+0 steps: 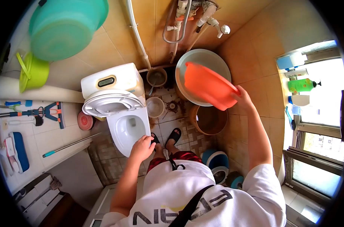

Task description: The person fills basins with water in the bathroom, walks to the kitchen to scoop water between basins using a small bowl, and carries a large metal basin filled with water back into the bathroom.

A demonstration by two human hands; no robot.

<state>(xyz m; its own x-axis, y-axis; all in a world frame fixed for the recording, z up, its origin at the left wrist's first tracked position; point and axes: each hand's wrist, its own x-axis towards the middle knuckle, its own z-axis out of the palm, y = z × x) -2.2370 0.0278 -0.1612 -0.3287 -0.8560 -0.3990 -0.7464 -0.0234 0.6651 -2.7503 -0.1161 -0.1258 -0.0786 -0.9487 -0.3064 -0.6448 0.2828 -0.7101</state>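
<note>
My right hand [243,99] grips the rim of an orange plastic basin [208,85], which is tilted on its side. The basin is held over a large round grey tub [182,62] in the corner, covering part of its inside. My left hand [142,147] hangs over the front of the white toilet bowl [122,132], loosely bent, with nothing visible in it. The toilet's lid and seat [111,102] are raised. Below the grey tub stands a brown round bucket [209,120].
A small basin [155,107] and a pot with a handle [156,76] are on the tiled floor beside the toilet. Taps and pipes [179,22] run along the wall. A blue bucket [216,158] stands right of my legs. Bottles [302,85] line the window sill.
</note>
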